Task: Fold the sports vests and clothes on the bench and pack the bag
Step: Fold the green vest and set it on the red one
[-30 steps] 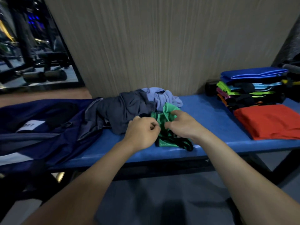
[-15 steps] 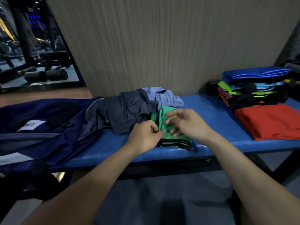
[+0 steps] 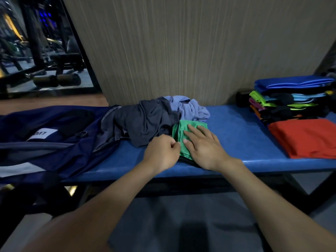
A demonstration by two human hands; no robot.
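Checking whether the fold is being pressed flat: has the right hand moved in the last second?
Yes. The right hand has flattened onto the green vest, fingers sliding toward the lilac garment.

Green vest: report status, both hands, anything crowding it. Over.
Right hand flat, pressing the green vest onto the bench. Left hand pinching its left edge. Dark grey garment and lilac garment crowd it, unfolded.

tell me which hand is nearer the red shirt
Right. The right hand lies flat on the green vest, on the side toward the red shirt; the left hand pinches the vest's far edge.
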